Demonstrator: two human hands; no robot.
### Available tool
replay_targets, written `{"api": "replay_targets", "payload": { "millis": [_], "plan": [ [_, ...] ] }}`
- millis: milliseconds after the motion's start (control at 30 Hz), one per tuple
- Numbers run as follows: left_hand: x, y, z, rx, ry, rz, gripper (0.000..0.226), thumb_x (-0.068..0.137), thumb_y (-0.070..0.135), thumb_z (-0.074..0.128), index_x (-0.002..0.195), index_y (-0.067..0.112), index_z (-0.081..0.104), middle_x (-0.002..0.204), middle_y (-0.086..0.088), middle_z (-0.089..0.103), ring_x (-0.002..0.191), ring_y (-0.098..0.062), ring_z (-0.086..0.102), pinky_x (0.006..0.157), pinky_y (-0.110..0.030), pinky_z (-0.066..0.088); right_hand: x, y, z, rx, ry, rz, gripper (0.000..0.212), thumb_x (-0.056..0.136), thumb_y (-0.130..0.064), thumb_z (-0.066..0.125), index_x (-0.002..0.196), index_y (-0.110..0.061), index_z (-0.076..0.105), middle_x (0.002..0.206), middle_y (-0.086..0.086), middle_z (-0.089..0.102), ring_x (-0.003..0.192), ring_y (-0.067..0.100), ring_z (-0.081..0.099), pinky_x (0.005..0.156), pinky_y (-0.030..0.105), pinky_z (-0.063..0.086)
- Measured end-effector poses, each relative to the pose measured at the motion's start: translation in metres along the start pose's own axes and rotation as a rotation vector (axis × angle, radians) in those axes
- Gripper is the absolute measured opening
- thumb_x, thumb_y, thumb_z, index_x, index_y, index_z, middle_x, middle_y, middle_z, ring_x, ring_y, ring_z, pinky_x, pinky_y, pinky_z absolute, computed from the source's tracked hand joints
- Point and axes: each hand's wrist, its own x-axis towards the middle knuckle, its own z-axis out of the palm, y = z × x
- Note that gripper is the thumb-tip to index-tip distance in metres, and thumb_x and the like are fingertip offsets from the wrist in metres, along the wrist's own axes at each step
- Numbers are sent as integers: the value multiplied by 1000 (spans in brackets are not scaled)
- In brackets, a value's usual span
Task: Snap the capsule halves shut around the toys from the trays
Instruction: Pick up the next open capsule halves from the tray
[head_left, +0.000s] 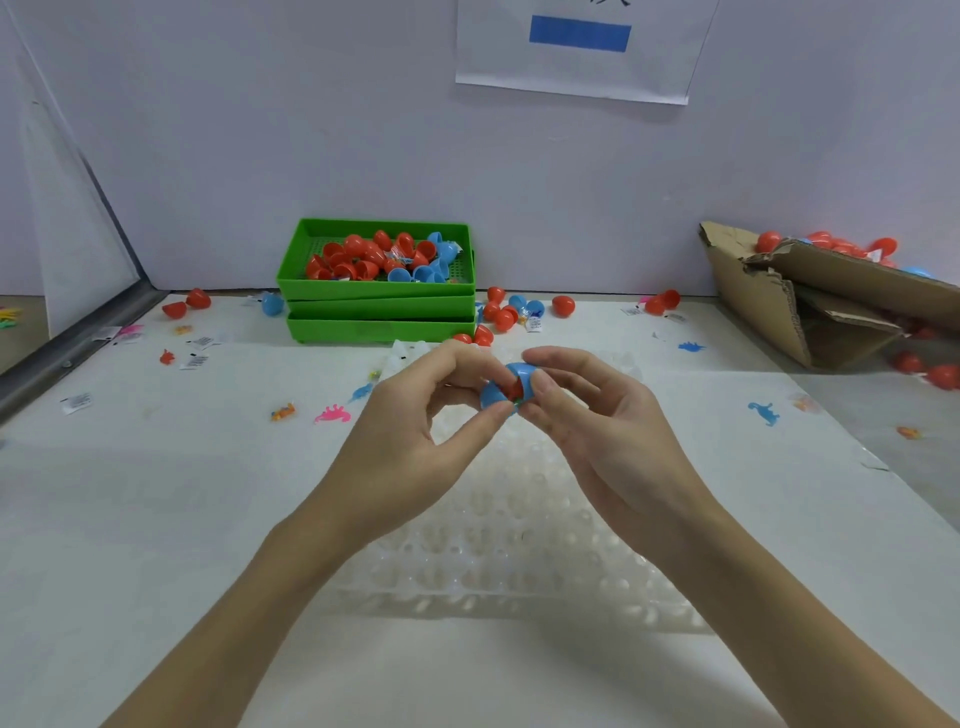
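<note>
While my left hand (415, 415) and right hand (597, 415) pinch the two blue plastic capsule halves (511, 387) between them, a gap shows something red inside, probably a toy. Beneath my hands lies a clear plastic dimpled tray (519, 561); beyond them stand stacked green plastic trays (382, 312) of capsules.

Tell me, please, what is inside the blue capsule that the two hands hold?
Through the gap between the halves of the blue capsule, something red shows, with a little green. Its shape cannot be told: the shells and the fingertips of the left hand and right hand cover the rest.
</note>
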Motion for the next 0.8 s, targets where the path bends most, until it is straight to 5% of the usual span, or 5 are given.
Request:
{"api": "replay_targets", "payload": {
  "millis": [267,667,800],
  "plan": [
    [3,2,-2,-231,118,-186,39,82,16,85,117,22,70,114,6,76,105,-16,75,92,-25,59,2,-3,-4,-235,-88,-107,19,95,-21,71,114,-24,74,114,-7,76,109,13,72,83,9,51],
    [0,7,6,-240,190,-154,29,85,19,82,113,17,78,102,5,81,95,-15,77,85,-20,59,-1,-2,-3,-329,-98,-357,25,99,-6,65,123,-13,70,115,-5,75,112,14,70,89,17,54],
    [-2,9,11,-268,271,-158,25,85,17,83,110,16,79,96,3,81,91,-17,78,83,-21,59,-3,7,2,-478,-78,-495,40,99,3,60,136,-13,62,131,-4,68,125,14,63,98,20,52]
  ]
}}
